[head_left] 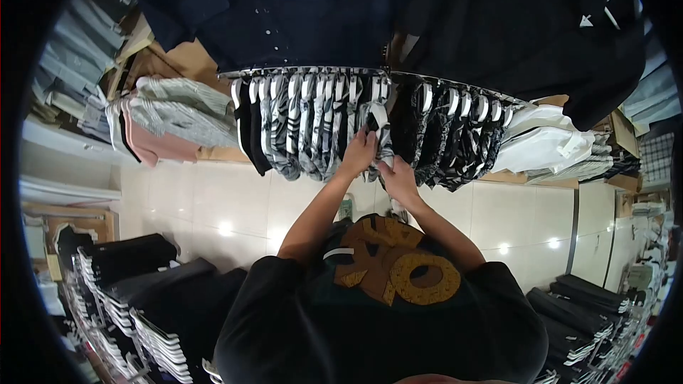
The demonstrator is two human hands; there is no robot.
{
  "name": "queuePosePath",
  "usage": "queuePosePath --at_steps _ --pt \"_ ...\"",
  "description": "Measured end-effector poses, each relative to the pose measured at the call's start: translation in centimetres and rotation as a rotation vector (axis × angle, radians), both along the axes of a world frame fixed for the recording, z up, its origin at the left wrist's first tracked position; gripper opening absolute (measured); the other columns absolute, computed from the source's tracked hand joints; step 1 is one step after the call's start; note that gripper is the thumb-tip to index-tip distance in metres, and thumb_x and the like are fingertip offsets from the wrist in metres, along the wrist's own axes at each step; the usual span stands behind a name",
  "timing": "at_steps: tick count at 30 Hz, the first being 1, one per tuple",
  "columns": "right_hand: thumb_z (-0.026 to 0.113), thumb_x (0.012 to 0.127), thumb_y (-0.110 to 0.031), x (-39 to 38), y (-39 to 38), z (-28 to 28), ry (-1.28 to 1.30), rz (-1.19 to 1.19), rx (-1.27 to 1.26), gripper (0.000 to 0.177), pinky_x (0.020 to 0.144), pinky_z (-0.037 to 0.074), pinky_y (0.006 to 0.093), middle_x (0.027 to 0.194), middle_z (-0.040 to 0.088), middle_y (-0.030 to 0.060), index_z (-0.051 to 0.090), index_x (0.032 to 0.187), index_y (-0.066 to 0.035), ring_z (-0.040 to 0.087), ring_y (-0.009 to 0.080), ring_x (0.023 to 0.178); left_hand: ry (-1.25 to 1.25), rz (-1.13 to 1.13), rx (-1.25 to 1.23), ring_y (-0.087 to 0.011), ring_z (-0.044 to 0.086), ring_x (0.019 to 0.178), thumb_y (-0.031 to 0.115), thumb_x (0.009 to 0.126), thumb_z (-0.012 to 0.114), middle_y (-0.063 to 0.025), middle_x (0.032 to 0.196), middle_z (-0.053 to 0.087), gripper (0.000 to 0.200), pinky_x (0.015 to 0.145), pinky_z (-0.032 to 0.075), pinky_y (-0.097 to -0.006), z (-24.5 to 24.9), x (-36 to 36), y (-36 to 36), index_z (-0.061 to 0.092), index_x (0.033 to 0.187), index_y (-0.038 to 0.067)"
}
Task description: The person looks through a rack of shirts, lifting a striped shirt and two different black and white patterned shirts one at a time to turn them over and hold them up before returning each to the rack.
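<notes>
Close to the middle of the rack, a grey, black and white patterned garment (385, 144) hangs by a white hanger (380, 115). My left hand (361, 151) is closed on its left side, fingers curled into the cloth. Lower down, my right hand (400, 179) pinches the garment's right edge. Folds hide some of the fingertips and the exact kind of garment. Left of my hands hang several similar patterned garments (306, 128) on white hangers. Darker patterned garments (455, 139) hang to the right.
A metal rail (455, 84) runs above the garments. Large dark shirts (284, 7) hang over it. Pink clothing (160, 135) lies at left, white clothing (544, 139) at right. Racks of dark trousers (156, 291) flank me. Pale tiled floor (206, 206) shows below.
</notes>
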State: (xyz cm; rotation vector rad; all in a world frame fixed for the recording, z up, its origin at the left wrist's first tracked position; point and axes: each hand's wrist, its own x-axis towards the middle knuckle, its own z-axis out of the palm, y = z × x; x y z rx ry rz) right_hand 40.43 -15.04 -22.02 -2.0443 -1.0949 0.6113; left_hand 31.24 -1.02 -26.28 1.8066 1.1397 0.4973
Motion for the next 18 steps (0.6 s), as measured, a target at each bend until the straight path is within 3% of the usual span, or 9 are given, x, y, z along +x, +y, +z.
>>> queuePosePath --at_steps 2,6,8,11,14,18 --pt "0.066 0.096 -0.028 -0.1 3.6 -0.8 0.018 -0.012 -0.025 0.036 0.079 0.051 0.0552 0.09 0.067 0.0341 0.059 0.096 0.007 0.066 0.0536 0.093 -0.075 0.03 0.005 -0.0484 0.059 0.126 0.044 0.107 0.047 -0.0321 0.136 0.061 0.062 0.107 0.047 -0.0488 1.0 0.1 2.0 0.049 0.148 -0.003" --pt "0.064 0.095 -0.024 -1.4 7.9 -1.4 0.041 -0.048 -0.032 0.032 0.082 0.052 0.0549 0.093 0.067 0.0356 0.06 0.099 0.007 0.066 0.054 0.096 -0.051 -0.019 -0.004 -0.0459 0.064 0.112 0.051 0.102 0.056 -0.0284 0.121 0.066 0.067 0.097 0.051 -0.0499 2.9 0.1 5.1 0.054 0.142 -0.003" --pt "0.06 0.094 -0.022 -2.5 8.6 -0.7 0.063 -0.079 -0.035 0.033 0.085 0.053 0.0573 0.095 0.068 0.0377 0.059 0.098 0.01 0.068 0.0545 0.095 0.009 -0.133 -0.131 -0.0474 0.064 0.113 0.056 0.096 0.063 -0.0307 0.123 0.064 0.077 0.097 0.051 -0.0508 3.0 -0.2 6.7 0.052 0.143 -0.004" --pt "0.063 0.093 -0.02 -4.2 9.4 -2.1 0.07 -0.144 -0.019 0.03 0.079 0.054 0.0561 0.091 0.068 0.0358 0.058 0.101 0.009 0.068 0.0537 0.091 0.031 -0.036 -0.014 -0.0499 0.06 0.124 0.058 0.089 0.071 -0.0346 0.132 0.06 0.084 0.102 0.05 -0.0503 1.6 -0.5 6.6 0.05 0.143 -0.004" --pt "0.066 0.091 -0.018 -4.3 11.2 -4.5 0.033 -0.18 0.089 0.03 0.072 0.054 0.0547 0.086 0.069 0.0332 0.058 0.103 0.009 0.069 0.0523 0.085 0.018 0.016 0.107 -0.0513 0.061 0.123 0.055 0.091 0.07 -0.036 0.13 0.061 0.083 0.103 0.051 -0.051 0.2 -0.2 6.9 0.049 0.141 -0.007" --pt "0.065 0.089 -0.011 -3.9 13.2 -6.1 0.063 -0.174 0.201 0.041 0.069 0.053 0.0595 0.088 0.069 0.033 0.051 0.121 0.011 0.067 0.0532 0.081 0.096 -0.032 0.091 -0.0515 0.065 0.116 0.057 0.093 0.066 -0.0369 0.121 0.067 0.082 0.1 0.053 -0.0527 0.1 0.6 8.7 0.052 0.136 -0.011"
